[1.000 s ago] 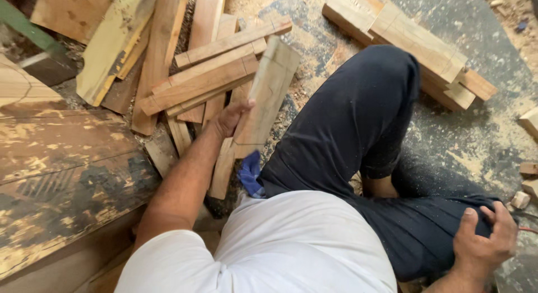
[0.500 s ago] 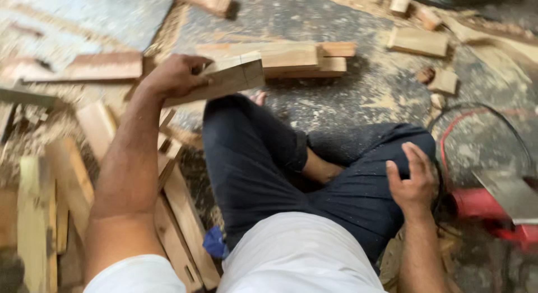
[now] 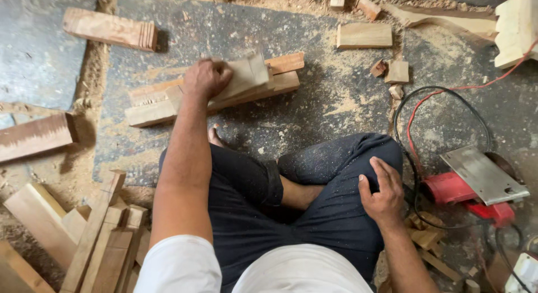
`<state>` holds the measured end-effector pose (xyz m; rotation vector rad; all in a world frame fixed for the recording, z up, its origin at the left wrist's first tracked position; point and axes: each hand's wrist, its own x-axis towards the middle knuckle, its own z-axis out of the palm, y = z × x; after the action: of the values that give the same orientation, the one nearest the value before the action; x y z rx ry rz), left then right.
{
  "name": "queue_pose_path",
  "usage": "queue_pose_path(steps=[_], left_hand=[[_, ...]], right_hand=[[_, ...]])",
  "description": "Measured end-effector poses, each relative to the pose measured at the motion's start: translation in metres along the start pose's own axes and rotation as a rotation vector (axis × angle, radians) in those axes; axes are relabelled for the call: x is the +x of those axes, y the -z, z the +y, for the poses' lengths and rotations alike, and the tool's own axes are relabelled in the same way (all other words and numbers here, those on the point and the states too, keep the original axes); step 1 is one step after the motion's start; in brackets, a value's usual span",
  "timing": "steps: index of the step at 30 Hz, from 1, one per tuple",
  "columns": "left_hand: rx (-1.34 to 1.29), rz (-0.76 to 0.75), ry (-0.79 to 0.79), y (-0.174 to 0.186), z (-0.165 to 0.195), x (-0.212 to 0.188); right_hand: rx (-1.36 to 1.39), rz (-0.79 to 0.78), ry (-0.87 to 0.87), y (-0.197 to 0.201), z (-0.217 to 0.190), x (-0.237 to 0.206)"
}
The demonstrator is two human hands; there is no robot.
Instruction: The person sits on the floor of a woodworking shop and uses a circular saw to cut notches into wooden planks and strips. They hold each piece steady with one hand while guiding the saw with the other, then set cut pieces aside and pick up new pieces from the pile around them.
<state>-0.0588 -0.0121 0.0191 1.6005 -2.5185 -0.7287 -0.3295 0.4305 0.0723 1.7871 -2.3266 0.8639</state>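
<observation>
I sit cross-legged on a dusty floor in dark trousers. My left hand (image 3: 206,78) reaches forward and grips a short wooden plank (image 3: 242,75), holding it on top of a small stack of planks (image 3: 162,102) lying ahead of my knees. My right hand (image 3: 383,191) rests flat on my right knee and holds nothing, its fingers spread.
A red power tool with a metal base plate (image 3: 476,181) and black and red cables (image 3: 412,130) lies at my right. A pile of planks (image 3: 84,237) sits at lower left. Loose boards (image 3: 109,28) and small offcuts (image 3: 397,71) are scattered in sawdust farther ahead.
My view swung from the plank pile at the left to the floor ahead. My left hand carried the plank over from the pile and now holds it on the stack in front.
</observation>
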Motion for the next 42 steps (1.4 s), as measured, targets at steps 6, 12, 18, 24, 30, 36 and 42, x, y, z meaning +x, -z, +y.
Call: queue_pose_path(steps=[6, 12, 18, 24, 30, 36, 42], left_hand=[[0.171, -0.123, -0.086, -0.025, -0.011, 0.003], [0.277, -0.176, -0.125, -0.037, -0.017, 0.001], [0.176, 0.049, -0.136, -0.047, -0.029, -0.014], [-0.008, 0.285, -0.068, -0.066, -0.013, -0.085], [-0.665, 0.066, -0.254, -0.119, 0.102, -0.168], [-0.721, -0.220, -0.280, -0.134, 0.223, -0.219], [-0.959, -0.468, -0.268, -0.133, 0.263, -0.261]], right_hand=[[-0.018, -0.050, 0.015, -0.006, -0.003, 0.011], [0.010, -0.029, -0.021, -0.007, 0.006, 0.001], [0.748, 0.409, -0.543, -0.021, 0.074, -0.080], [1.070, 0.846, -1.233, 0.015, 0.173, -0.258], [1.391, 0.968, -1.489, 0.080, 0.273, -0.297], [1.669, 0.971, -1.543, 0.099, 0.323, -0.192], [1.716, 1.001, -1.462, 0.104, 0.349, -0.137]])
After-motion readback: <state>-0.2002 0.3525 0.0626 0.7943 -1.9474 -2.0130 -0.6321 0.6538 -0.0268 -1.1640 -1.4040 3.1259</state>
